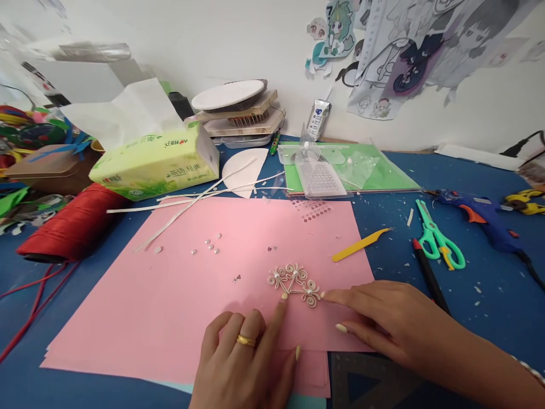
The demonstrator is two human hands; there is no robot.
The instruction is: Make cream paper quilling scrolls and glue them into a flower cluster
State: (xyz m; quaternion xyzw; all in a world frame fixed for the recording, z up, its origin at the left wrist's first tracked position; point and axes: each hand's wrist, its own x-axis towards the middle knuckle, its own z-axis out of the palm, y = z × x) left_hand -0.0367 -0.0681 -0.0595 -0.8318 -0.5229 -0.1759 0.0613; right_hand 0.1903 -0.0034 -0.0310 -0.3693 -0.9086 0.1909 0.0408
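Observation:
A small ornament of coiled white paper strips and pearl beads (295, 282) lies on a pink sheet of paper (170, 295). My left hand (244, 360), with a gold ring, has its forefinger stretched out and touching the ornament's lower left edge; the other fingers are curled under. My right hand (374, 321) lies flat on the sheet, fingers stretched out, with a fingertip against the ornament's right side. Neither hand holds anything. Loose pearl beads (210, 245) are scattered on the sheet to the upper left.
On the blue table (489, 295): yellow tweezers (360, 245), green scissors (438, 237), a red-and-black pen (430, 275), a blue glue gun (485, 216), white paper strips (191, 201), a tissue pack (157, 162), a red thread spool (72, 224), a green mat with plastic bead sheets (340, 170).

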